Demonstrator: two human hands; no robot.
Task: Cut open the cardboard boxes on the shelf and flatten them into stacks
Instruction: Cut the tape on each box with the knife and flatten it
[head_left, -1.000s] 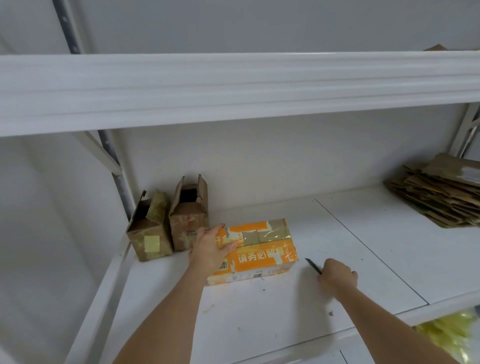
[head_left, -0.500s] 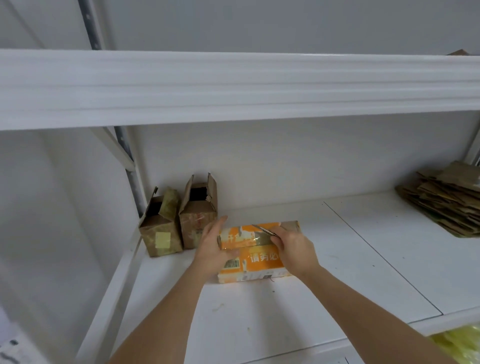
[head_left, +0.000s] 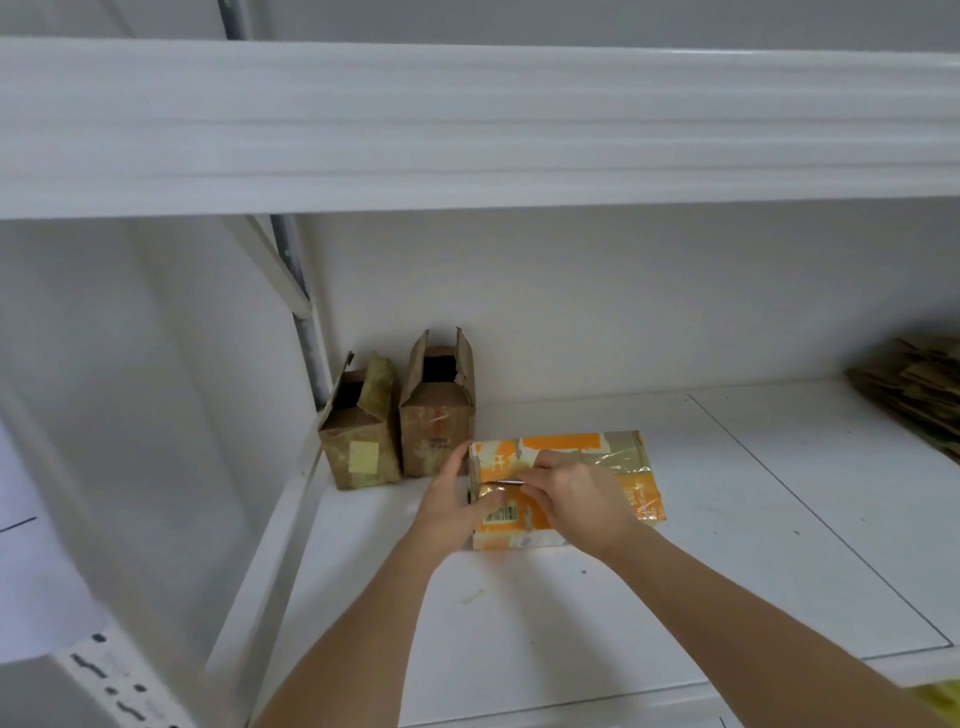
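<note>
**White shelf, orange box under the blade**

White shelf (head_left: 675, 519) against a white wall holds the orange box (head_left: 582, 452), left hand (head_left: 457, 504) gripping its left end, right hand (head_left: 582, 499) pinching a blade (head_left: 506, 483); two opened boxes (head_left: 400, 431) far left, flattened stack (head_left: 919, 384) far right

Storeroom / stockroom, going by the fittings. White metal racking: upper shelf beam (head_left: 467, 124) across 12 o'clock, slotted upright post (head_left: 306, 332) with diagonal brace at 10 o'clock, painted shelf (head_left: 727, 545) deck in panels with a seam. Bare white wall behind. Stock is used shipping cartons only: two small open brown boxes (head_left: 400, 421) at 10 o'clock by the post, taped orange box (head_left: 613, 452) at centre, pile of flattened cardboard (head_left: 919, 384) at 3 o'clock. No furniture or home items visible.
</note>
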